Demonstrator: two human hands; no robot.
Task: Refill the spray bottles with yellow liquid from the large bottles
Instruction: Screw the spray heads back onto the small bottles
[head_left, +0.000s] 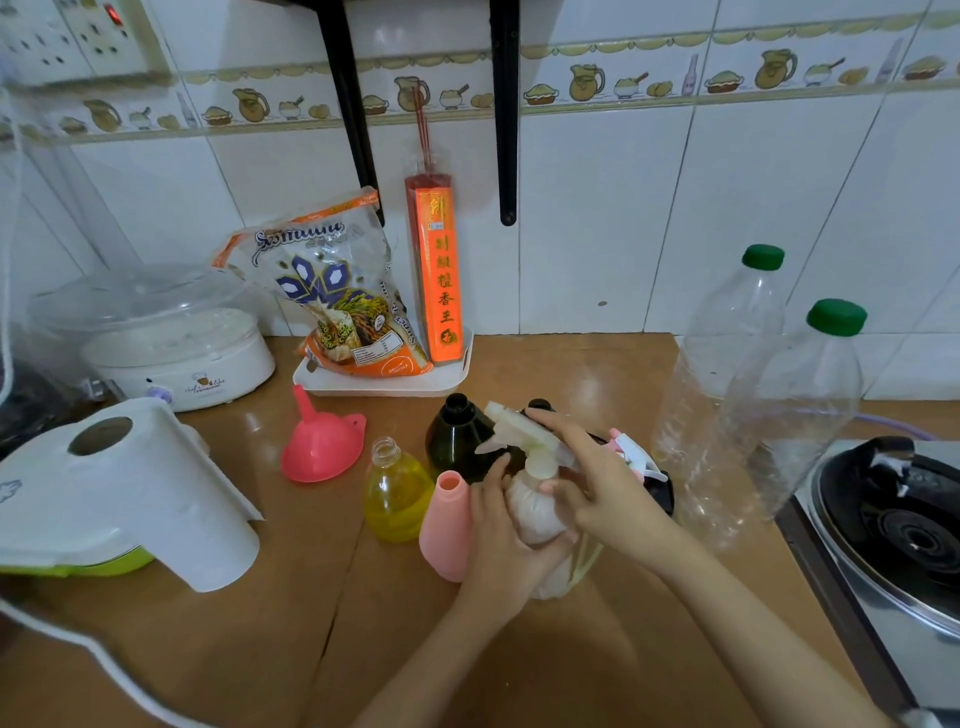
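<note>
From the head camera, the person is working on one white spray bottle (535, 512) that stands on the brown tabletop (291, 597), close to their body. The left hand (501, 525) is wrapped round the fat part of the bottle and holds it steady. The right hand (587, 475) is on top, with its fingers curled round the cream spray top (524, 434) and its collar.

My guess is that this is the twisting step: the top is being screwed on or off. I cannot tell which way.

The next move needs a firm hold below and a straight turn above, so the bottle does not tip.

Just left of the hands stand a pink bottle (447, 525) with no top and a small clear bottle (397, 493) with yellow liquid inside. A pink funnel (322, 441) lies a little farther left. Two large bottles (763, 405) with green caps stand to the right and look nearly empty.
</note>
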